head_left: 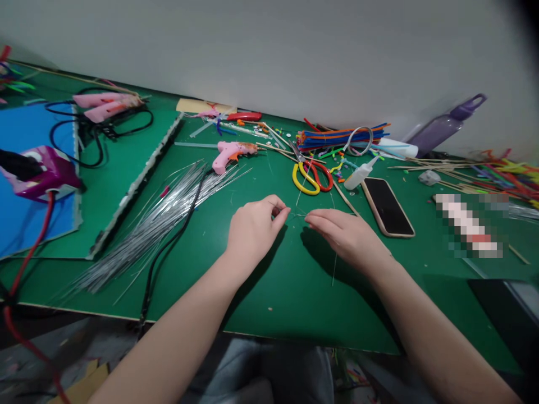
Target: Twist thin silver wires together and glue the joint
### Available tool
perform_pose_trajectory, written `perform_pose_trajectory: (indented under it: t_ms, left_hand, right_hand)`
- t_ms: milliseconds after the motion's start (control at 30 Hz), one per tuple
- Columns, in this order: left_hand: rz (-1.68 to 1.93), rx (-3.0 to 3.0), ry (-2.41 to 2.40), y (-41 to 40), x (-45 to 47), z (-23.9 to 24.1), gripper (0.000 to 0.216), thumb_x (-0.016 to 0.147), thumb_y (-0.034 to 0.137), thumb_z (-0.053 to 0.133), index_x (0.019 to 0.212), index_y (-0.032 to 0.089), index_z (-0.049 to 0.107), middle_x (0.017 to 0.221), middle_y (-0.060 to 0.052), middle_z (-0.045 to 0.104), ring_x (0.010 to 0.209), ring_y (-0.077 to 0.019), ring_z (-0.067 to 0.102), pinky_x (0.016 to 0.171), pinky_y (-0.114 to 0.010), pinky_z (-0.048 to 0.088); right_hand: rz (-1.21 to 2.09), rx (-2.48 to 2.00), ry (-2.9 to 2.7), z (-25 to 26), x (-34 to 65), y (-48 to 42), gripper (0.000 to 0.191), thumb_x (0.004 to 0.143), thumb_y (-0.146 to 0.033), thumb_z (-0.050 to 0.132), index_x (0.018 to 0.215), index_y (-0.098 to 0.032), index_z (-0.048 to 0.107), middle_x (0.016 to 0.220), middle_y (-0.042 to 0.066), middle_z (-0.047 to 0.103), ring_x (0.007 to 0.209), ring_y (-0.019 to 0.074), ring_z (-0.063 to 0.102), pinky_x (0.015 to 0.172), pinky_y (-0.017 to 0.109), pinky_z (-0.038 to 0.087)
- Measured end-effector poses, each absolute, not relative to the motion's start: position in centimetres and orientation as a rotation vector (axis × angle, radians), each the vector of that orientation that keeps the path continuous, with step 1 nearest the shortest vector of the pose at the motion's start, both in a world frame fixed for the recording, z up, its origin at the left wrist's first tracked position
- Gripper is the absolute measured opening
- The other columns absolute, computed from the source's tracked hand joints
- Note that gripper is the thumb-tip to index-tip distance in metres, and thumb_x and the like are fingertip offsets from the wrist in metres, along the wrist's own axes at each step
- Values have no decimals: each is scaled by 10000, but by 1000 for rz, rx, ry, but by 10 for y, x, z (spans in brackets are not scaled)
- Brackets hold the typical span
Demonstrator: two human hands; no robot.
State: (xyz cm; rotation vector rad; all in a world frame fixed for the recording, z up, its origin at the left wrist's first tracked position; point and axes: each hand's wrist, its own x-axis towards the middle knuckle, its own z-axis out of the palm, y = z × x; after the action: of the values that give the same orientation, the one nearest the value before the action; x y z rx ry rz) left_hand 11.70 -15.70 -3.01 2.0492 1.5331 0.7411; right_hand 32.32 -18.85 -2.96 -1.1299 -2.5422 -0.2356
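Note:
Over the green table, my left hand (257,227) pinches thin silvery wire between thumb and forefinger. Facing it, my right hand (347,235) has its fingers pressed together on the same wire piece (298,215). Fine wire ends stick up between the hands and another hangs below the right one. Just beyond lie scissors (306,179) with one yellow and one red handle. A small white glue bottle (360,173) and a phone (387,206) are beyond my right hand. To the left spreads a bundle of loose silvery wires (147,230).
A pink glue gun (229,156) lies behind the wires, its black cord running to the front edge. More glue guns (107,106) and a purple plug block (44,174) are at left. Pipe cleaners (337,139), wooden sticks (446,171) and a purple bottle (438,132) line the back.

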Motion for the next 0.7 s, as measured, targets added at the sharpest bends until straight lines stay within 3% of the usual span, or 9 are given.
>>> perform_pose_trajectory:
  t_ms: [167,433,700]
  left_hand:
    - [764,2045,1534,-157,117,-31,170,861,340,559,832,216,672,772,-17,726,659,-170,637,605,-280,424]
    - [744,2050,1532,-157,116,-31,179,868,345,546,839,218,669,784,-19,727,682,-178,646,619,-286,430]
    - [728,2059,1540,-158,116,-29,181,868,345,545,846,215,669,774,-18,724,685,-178,645,618,-285,427]
  right_hand:
    - [-184,-1208,-2606,-27,322,-187,213,944,-191,434,1015,-138,627,1004,105,700,888,205,652,701,315,538]
    - [133,-1461,-2494,-29,315,-185,211,957,-217,402,1059,-153,574,1001,81,675,897,200,642,767,332,521]
    - [163,-1497,-2426,-24,317,-187,211,966,-211,362,1013,-153,559,953,76,656,877,192,625,763,311,492]
